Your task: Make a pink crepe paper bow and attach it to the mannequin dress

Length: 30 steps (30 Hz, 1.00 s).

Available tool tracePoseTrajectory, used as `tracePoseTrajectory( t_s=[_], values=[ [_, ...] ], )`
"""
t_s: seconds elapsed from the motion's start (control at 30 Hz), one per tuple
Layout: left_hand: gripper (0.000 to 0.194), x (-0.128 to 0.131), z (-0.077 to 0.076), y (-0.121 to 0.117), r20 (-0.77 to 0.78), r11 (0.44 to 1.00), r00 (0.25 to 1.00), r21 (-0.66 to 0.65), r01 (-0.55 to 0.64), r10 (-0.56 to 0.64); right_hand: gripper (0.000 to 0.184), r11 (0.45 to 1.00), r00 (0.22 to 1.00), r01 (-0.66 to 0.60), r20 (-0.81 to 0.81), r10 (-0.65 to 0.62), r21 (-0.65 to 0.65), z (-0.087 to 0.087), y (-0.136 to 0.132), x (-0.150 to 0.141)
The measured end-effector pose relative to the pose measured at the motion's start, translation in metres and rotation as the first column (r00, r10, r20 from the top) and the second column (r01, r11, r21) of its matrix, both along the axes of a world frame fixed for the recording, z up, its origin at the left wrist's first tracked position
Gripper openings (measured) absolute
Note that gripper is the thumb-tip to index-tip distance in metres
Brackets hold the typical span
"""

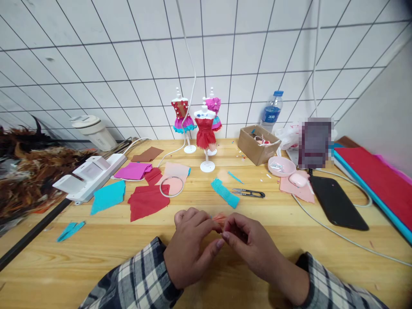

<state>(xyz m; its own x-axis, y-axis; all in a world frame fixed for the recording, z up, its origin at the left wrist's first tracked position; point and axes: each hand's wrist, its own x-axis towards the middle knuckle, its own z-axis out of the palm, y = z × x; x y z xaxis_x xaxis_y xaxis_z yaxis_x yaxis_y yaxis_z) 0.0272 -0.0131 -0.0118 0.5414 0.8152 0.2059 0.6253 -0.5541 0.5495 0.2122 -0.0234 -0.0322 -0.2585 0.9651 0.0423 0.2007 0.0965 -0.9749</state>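
Note:
Near the front of the table, a small gathered piece of peach crepe paper (219, 219) shows between my hands. My left hand (195, 246) is closed at its edge, thumb and fingers close together. My right hand (254, 242) pinches the same paper with thumb and forefinger. Most of the piece is hidden by my fingers. Just beyond them lie a turquoise crepe paper strip (225, 193) and black thread snips (249, 193). Farther back, a small white dress form (206, 135) wears a red paper dress with a peach patch at its hem.
Two more dressed forms stand behind, one at the left (184, 118). Red paper (148, 204), turquoise paper (107, 197) and a metal ring (171, 196) lie left. A cardboard box (259, 150), pink dish (281, 166), black phone (339, 204) and cables are right. A power strip (90, 176) sits left.

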Motion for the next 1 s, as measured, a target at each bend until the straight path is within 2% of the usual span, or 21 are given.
tracePoseTrajectory(
  t_s=[0.13, 0.2, 0.27, 0.33, 0.4, 0.47, 0.53, 0.63, 0.9, 1.0],
  values=[
    [0.023, 0.002, -0.001, -0.003, -0.074, 0.996, 0.996, 0.072, 0.050, -0.044, 0.008, 0.999, 0.999, -0.030, 0.023, 0.030, -0.018, -0.003, -0.001, -0.004],
    [0.023, 0.002, -0.003, -0.002, -0.040, 0.996, 0.998, 0.081, 0.046, -0.042, 0.008, 1.000, 1.000, -0.011, 0.025, 0.011, -0.019, -0.004, -0.001, -0.003],
    [0.024, 0.001, -0.004, 0.001, 0.036, 0.999, 0.999, 0.051, -0.008, 0.006, 0.006, 0.998, 0.996, 0.058, 0.068, -0.060, 0.026, -0.005, -0.001, 0.000],
    [0.027, 0.001, -0.005, 0.005, 0.117, 0.996, 0.989, -0.006, -0.086, 0.087, 0.022, 0.974, 0.973, 0.156, 0.143, -0.180, 0.167, -0.005, -0.001, 0.004],
    [0.028, 0.002, -0.005, 0.008, 0.174, 0.988, 0.974, -0.070, -0.136, 0.147, 0.026, 0.909, 0.944, 0.170, 0.201, -0.261, 0.380, -0.004, -0.001, 0.009],
    [0.028, 0.002, -0.005, 0.008, 0.206, 0.984, 0.967, -0.123, -0.128, 0.152, 0.020, 0.833, 0.938, 0.080, 0.242, -0.249, 0.547, -0.003, -0.001, 0.012],
    [0.029, 0.003, -0.006, 0.006, 0.226, 0.985, 0.967, -0.148, -0.085, 0.118, 0.019, 0.778, 0.934, -0.014, 0.286, -0.214, 0.629, -0.002, -0.001, 0.012],
    [0.028, 0.003, -0.008, 0.001, 0.238, 0.988, 0.969, -0.149, -0.037, 0.072, 0.020, 0.756, 0.908, -0.058, 0.349, -0.231, 0.651, -0.004, -0.002, 0.011],
    [0.024, 0.005, -0.009, -0.008, 0.183, 0.994, 0.983, -0.110, 0.017, 0.004, 0.016, 0.768, 0.854, -0.098, 0.449, -0.262, 0.633, -0.001, -0.003, 0.009],
    [0.023, 0.006, -0.009, -0.008, 0.110, 0.999, 0.994, -0.051, 0.005, 0.001, 0.015, 0.822, 0.889, -0.025, 0.388, -0.242, 0.570, 0.000, -0.002, 0.006]
  ],
)
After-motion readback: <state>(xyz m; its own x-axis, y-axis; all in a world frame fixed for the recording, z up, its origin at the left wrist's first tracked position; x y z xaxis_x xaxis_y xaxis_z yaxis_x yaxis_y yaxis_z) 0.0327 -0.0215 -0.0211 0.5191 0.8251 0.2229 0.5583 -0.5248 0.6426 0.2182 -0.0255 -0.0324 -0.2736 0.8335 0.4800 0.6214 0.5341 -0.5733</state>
